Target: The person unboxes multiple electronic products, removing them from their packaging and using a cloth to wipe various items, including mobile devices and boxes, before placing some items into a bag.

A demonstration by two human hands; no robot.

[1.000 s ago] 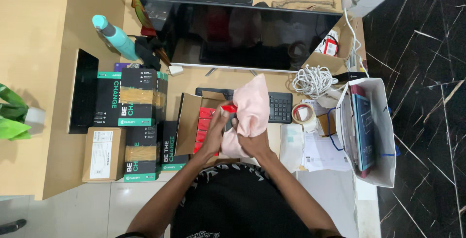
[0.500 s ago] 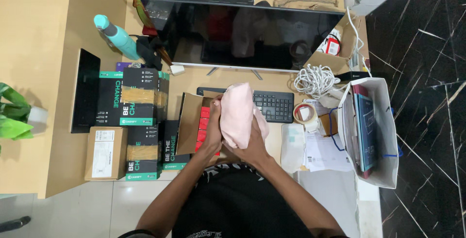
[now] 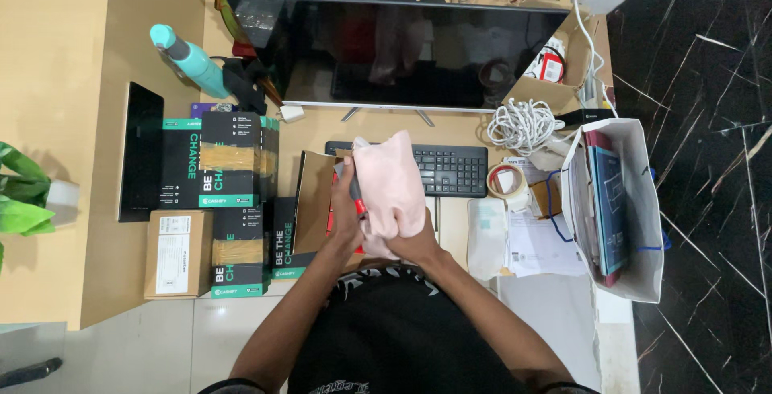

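My left hand [image 3: 346, 209] holds a small red and dark item [image 3: 356, 194] against a pale pink cloth [image 3: 389, 181]. My right hand [image 3: 412, 241] grips the lower end of that cloth from underneath, and the cloth hides most of its fingers. Both hands hover over an open brown cardboard box [image 3: 314, 201] with red packs [image 3: 330, 219] inside, just in front of a black keyboard [image 3: 452, 171]. The cloth covers much of the box's inside.
Black and green boxes [image 3: 219, 170] and a brown carton [image 3: 177, 253] are stacked at left. A dark monitor [image 3: 394, 52] stands behind. Right of the keyboard are a tape roll [image 3: 505, 182], a white cable coil [image 3: 521, 125], papers [image 3: 540, 248] and a white paper bag [image 3: 618, 209].
The pink cloth has been gathered from a raised spread into a tighter bundle over the box. The red item moved from the top of the cloth to its left side in my left hand.
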